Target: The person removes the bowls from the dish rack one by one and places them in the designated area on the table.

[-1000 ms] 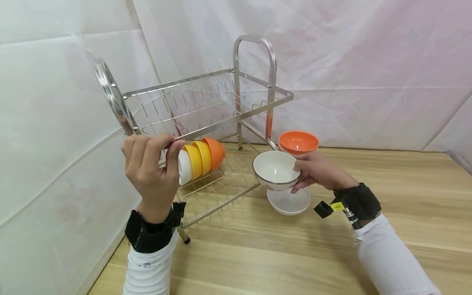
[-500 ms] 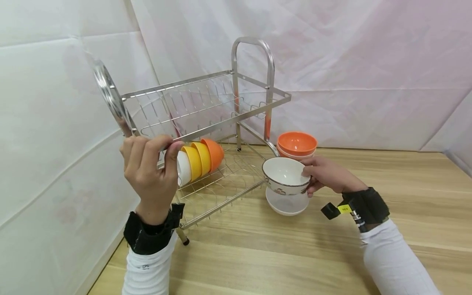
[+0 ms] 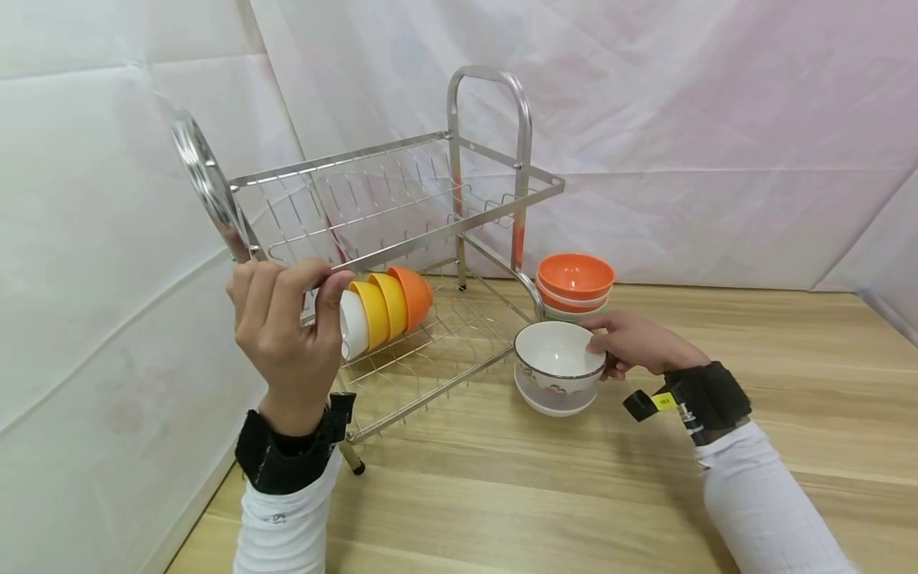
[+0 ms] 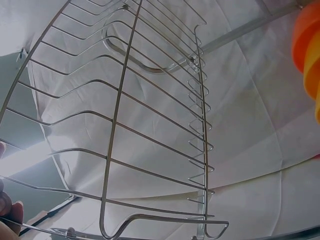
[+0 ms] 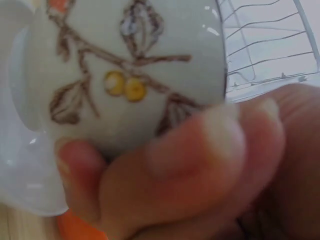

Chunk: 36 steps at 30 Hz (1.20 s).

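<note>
The right hand [image 3: 634, 343] pinches the leaf-and-berry-patterned bowl [image 3: 556, 357] at its three o'clock rim, above a whitish bowl [image 3: 555, 402]; contact is unclear. Twelve o'clock: the stacked orange bowl [image 3: 576, 276]. Nine o'clock: the left hand [image 3: 288, 335] pinches the dish rack's [image 3: 526, 143] upper front rail [image 3: 446, 230].

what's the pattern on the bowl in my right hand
The bowl has brown leafy branches and yellow berries, clearest in the right wrist view.

Pale backdrop [image 3: 681, 119] behind wooden table [image 3: 516, 494]
</note>
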Motion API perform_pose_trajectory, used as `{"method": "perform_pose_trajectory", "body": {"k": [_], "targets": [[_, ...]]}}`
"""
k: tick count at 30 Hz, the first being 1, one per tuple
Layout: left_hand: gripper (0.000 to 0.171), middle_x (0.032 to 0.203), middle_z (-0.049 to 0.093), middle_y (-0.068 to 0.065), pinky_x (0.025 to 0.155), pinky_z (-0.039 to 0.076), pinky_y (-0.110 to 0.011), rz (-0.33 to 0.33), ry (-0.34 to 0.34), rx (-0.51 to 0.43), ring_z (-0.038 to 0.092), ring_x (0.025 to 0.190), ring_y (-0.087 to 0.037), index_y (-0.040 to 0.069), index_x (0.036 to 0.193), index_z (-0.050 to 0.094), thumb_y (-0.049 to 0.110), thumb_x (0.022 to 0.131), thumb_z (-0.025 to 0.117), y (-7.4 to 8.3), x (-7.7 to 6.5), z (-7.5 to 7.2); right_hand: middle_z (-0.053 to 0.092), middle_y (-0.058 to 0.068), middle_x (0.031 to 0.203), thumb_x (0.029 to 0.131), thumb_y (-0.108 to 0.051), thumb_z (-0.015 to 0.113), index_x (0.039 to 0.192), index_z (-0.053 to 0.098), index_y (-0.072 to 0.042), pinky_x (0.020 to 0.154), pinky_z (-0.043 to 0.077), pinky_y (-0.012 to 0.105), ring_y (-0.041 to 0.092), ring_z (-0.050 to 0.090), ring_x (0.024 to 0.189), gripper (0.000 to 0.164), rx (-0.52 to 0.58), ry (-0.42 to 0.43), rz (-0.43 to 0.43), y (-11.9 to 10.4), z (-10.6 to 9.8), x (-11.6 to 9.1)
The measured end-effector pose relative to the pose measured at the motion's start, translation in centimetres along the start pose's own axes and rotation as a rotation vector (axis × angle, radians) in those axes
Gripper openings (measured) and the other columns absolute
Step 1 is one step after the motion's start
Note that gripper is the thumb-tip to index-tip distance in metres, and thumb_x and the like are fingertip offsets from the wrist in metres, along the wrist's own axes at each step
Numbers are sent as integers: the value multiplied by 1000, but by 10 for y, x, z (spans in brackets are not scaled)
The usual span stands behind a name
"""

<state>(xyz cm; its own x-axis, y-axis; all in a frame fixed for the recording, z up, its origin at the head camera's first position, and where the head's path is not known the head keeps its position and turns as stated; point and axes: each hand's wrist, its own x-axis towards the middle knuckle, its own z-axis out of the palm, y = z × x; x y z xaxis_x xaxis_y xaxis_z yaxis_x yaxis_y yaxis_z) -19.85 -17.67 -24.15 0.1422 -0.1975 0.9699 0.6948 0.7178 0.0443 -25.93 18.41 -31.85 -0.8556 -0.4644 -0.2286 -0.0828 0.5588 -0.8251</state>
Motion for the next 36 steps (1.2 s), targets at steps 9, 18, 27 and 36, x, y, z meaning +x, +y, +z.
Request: {"method": "perform_pose_trajectory", "body": {"k": [9,18,27,36], "targets": [[43,62,40,-15,74,20,-32,-3,11,2,33,67,-38,-3,74,60,37,87,67,0,2,1,57,11,72,91,0,50,134,47,4,48,39,28,18,46,50,43,-59,-43,17,1,3,5],[42,62,40,-14,74,19,-32,0,0,1,34,67,-37,-3,75,61,37,87,68,-2,0,0,55,8,63,90,2,54,131,52,0,47,38,28,18,47,49,42,-113,-32,13,5,6,8],[42,62,40,-15,74,19,-32,1,-7,-1,33,67,-38,-4,75,60,36,87,67,-1,-1,0,56,9,66,92,-1,55,135,48,-2,49,39,29,18,48,51,44,-131,-57,65,9,8,9],[43,62,40,-15,75,19,-32,-12,6,2,33,67,-38,-4,74,60,37,87,67,1,0,0,56,8,65,93,-7,60,137,46,-5,50,41,32,18,48,50,46,-152,-69,47,9,10,10]]}}
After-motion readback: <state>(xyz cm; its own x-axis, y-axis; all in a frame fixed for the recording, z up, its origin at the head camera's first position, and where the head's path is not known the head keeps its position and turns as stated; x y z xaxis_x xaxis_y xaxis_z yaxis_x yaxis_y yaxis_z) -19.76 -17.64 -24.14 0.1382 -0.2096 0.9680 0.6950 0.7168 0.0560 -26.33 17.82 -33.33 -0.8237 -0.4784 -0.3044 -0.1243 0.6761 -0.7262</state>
